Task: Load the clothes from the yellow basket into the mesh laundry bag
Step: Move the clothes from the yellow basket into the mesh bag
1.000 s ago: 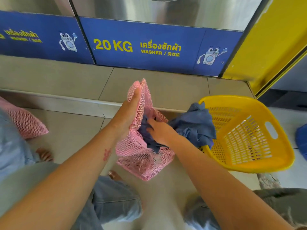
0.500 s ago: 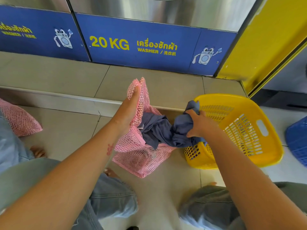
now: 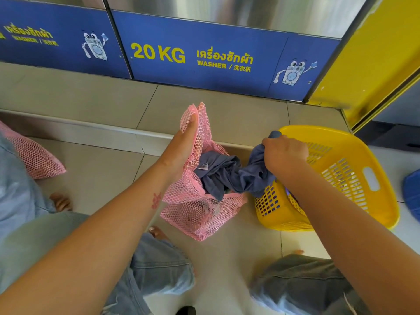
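A blue-grey garment is bridged between a pink mesh bag and a yellow basket.

The pink mesh laundry bag (image 3: pixel 195 205) is held open on the tiled floor (image 3: pixel 95 173) by the left hand (image 3: pixel 181 148), its upper edge gripped. The blue-grey garment (image 3: pixel 227 176) is lodged partly inside the mouth, its other end clenched by the right hand (image 3: pixel 285 153) over the rim of the yellow basket (image 3: pixel 354 169), just beside the bag.

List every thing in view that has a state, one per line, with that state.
Pink mesh bag: mouth held open, partly filled.
Blue garment: half in the bag, trailing to the basket.
Yellow basket: upright on the floor.
Left hand: grip shut on the bag's rim.
Right hand: grip shut on the garment.
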The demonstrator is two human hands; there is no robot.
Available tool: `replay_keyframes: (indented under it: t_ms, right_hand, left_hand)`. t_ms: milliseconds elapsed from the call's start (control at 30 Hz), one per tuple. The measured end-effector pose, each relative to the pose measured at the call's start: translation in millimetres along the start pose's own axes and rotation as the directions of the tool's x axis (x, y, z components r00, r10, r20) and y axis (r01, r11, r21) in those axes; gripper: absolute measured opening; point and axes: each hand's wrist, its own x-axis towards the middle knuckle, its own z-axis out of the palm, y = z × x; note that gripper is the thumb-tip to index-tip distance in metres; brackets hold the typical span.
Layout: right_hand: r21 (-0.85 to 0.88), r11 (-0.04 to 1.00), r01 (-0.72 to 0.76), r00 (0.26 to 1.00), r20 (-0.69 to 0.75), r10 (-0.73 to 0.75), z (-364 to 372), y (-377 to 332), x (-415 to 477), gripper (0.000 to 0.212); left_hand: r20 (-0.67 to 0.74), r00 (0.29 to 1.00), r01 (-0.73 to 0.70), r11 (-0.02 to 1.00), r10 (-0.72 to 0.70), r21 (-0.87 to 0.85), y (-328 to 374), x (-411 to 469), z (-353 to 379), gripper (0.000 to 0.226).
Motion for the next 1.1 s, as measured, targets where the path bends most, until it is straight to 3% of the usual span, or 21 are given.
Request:
replay_keyframes:
  t_ms: [200, 300, 367, 433, 500, 567, 600, 633, 667, 733, 767, 867, 1100]
  right_hand:
    - [-0.053, 0.989, 0.139, 0.990, 0.019, -0.138, -26.5, -26.4, 1.7, 0.032]
    - [0.141, 0.965, 0.223, 0.971, -0.114, -0.208, -32.9, -40.6, 0.0, 0.027]
    - [0.364, 0.881, 0.302, 0.944, -0.242, -0.224, -36.6, -52.3, 2.0, 0.021]
    - [0.641, 0.647, 0.414, 0.907, -0.351, -0.233, -37.6, -65.7, 6.4, 0.022]
    - [0.841, 0.306, 0.447, 0.889, -0.377, -0.260, -28.5, -81.5, 7.4, 0.022]
    - [0.947, 0.038, 0.320, 0.887, -0.285, -0.363, -5.2, -103.9, 6.9, 0.023]
    - [0.969, -0.009, 0.249, 0.872, -0.228, -0.434, 12.1, -116.6, 9.2, 0.025]
    - [0.974, 0.059, 0.217, 0.857, -0.161, -0.490, 31.1, -130.5, 12.5, 0.031]
    - [0.950, 0.208, 0.234, 0.836, -0.088, -0.542, 50.5, -143.9, 18.3, 0.038]
    - [0.709, 0.586, 0.393, 0.798, 0.054, -0.600, 81.0, -163.5, 24.1, 0.044]
    - [0.555, 0.680, 0.479, 0.789, 0.067, -0.611, 91.9, -169.4, 24.8, 0.043]
    - [0.359, 0.743, 0.565, 0.767, 0.105, -0.633, 108.5, -177.1, 30.0, 0.046]
    - [0.288, 0.805, 0.519, 0.814, 0.123, -0.568, 101.8, -167.9, 38.4, 0.065]
  left_hand:
    - [-0.005, 1.000, -0.003, 1.000, 0.003, 0.003, 1.4, 2.7, -6.2, 0.078]
    - [-0.003, 1.000, 0.006, 1.000, -0.006, -0.002, -0.2, 5.8, -11.3, 0.077]
    - [0.017, 1.000, -0.003, 1.000, 0.003, -0.030, 0.7, 3.7, -13.8, 0.069]
    - [0.030, 0.999, -0.013, 0.998, 0.015, -0.053, 0.2, 3.3, -17.6, 0.063]
    - [0.003, 1.000, -0.030, 0.998, 0.030, -0.059, -1.4, 5.2, -24.0, 0.059]
    - [-0.045, 0.999, -0.018, 0.999, 0.016, -0.046, -2.0, 4.2, -33.0, 0.054]
    - [-0.053, 0.999, -0.002, 1.000, 0.000, -0.029, -3.3, 3.3, -37.6, 0.055]
    - [-0.055, 0.998, 0.006, 1.000, -0.006, -0.003, -5.0, 2.9, -41.4, 0.056]
    - [-0.049, 0.999, 0.001, 1.000, 0.000, 0.029, -6.2, 1.4, -44.1, 0.057]
    - [-0.011, 0.999, -0.029, 0.996, 0.030, 0.083, -5.6, -3.7, -43.8, 0.060]
    - [0.017, 0.999, -0.039, 0.995, 0.038, 0.089, -4.5, -5.0, -41.4, 0.061]
    - [0.034, 0.998, -0.050, 0.996, 0.048, 0.067, 2.5, -7.6, -35.7, 0.065]
    - [-0.012, 0.996, -0.085, 0.995, 0.085, 0.045, 12.1, -6.9, -41.3, 0.060]
